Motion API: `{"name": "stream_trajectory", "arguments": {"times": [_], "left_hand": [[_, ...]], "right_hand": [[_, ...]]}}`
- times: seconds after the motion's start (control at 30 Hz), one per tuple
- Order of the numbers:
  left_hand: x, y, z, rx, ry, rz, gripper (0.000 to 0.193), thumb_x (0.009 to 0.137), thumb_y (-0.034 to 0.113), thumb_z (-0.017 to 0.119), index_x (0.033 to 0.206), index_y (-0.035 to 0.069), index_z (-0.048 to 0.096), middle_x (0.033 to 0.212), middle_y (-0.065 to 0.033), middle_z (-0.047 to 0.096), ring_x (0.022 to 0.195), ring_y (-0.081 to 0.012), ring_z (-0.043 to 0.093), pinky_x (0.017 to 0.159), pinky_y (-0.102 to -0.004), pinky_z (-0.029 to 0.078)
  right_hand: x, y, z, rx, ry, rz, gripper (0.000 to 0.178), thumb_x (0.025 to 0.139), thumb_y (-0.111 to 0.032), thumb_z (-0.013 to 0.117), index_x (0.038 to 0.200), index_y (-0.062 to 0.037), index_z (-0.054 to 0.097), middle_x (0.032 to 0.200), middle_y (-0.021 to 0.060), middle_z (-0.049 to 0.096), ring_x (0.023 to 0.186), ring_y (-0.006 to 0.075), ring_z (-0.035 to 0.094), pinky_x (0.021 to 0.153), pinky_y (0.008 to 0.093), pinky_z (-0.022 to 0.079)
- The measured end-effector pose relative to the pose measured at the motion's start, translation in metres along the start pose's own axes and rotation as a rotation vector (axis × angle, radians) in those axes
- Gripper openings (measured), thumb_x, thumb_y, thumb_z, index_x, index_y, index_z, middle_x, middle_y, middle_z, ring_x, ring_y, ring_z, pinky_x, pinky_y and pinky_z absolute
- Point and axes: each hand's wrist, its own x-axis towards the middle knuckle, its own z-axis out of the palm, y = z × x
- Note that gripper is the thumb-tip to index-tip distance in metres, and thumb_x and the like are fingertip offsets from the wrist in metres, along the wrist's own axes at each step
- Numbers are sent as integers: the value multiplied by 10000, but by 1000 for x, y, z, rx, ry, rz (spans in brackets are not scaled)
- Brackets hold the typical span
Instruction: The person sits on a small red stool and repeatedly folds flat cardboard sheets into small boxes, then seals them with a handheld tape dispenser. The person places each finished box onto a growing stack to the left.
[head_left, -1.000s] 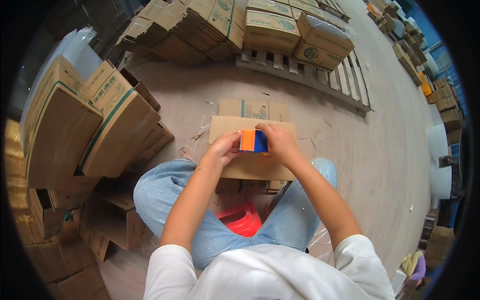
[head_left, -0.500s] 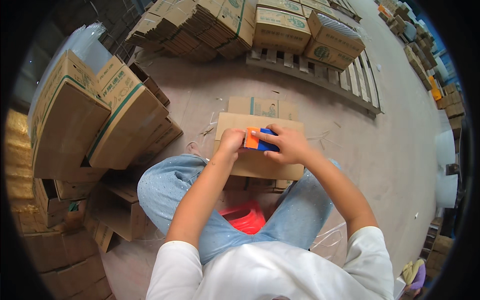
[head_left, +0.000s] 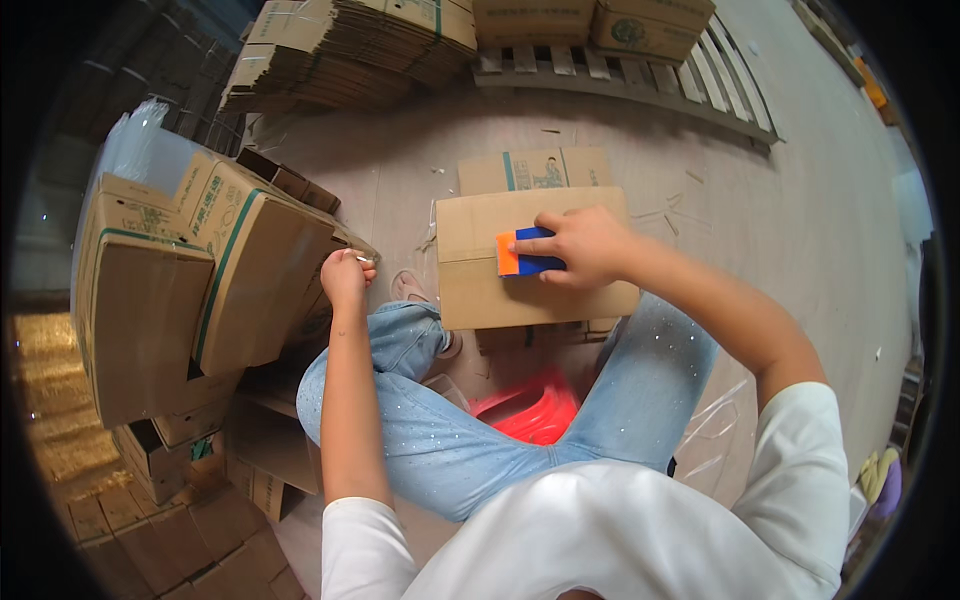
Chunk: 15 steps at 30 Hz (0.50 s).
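My right hand (head_left: pixel 585 247) grips an orange-and-blue block-shaped tool (head_left: pixel 508 255), its index finger stretched over the top. The tool rests on a closed brown cardboard box (head_left: pixel 540 305), whose middle seam runs in from the left towards the tool's orange end. To the left, apart from the box, my left hand (head_left: pixel 348 277) is closed in a pinch. A small shiny scrap shows at its fingertips, too small to name. The box stands between my bent knees.
Behind the box lies another printed carton (head_left: pixel 535 170). Tall cartons (head_left: pixel 260 265) stand close on my left. Flattened cardboard (head_left: pixel 385 45) is stacked at the far left, and a wooden pallet (head_left: pixel 640 80) bears boxes. A red plastic stool (head_left: pixel 535 410) shows between my legs.
My left hand has drawn away from the tool, out to the left. The right hand still holds the tool, lying on the box. The whole view has shifted.
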Motion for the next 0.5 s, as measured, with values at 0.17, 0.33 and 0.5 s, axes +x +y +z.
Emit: {"name": "stream_trajectory", "arguments": {"times": [0.17,0.33,0.5], "left_hand": [[26,-59,18,8,8,-150,211,908,137,407,770,66,550,597,-52,570,431,-128,495,392,-265,355],[58,-131,63,196,-58,-287,231,850,172,484,771,-2,613,625,-143,626,494,-237,592,416,-358,413],[60,-179,105,582,-308,28,417,777,313,569,891,-78,659,856,-289,648,820,-413,647,690,-436,491]], "right_hand": [[15,-7,3,-9,-33,22,452,805,-398,578,1241,-281,589,997,104,571,809,290,633,667,411,510],[19,-3,2,-11,-45,19,462,788,-399,586,1230,-267,603,994,101,571,804,279,630,663,409,514],[25,-6,8,28,-46,12,480,758,-375,617,1223,-258,609,971,109,564,765,288,631,644,397,519]]}}
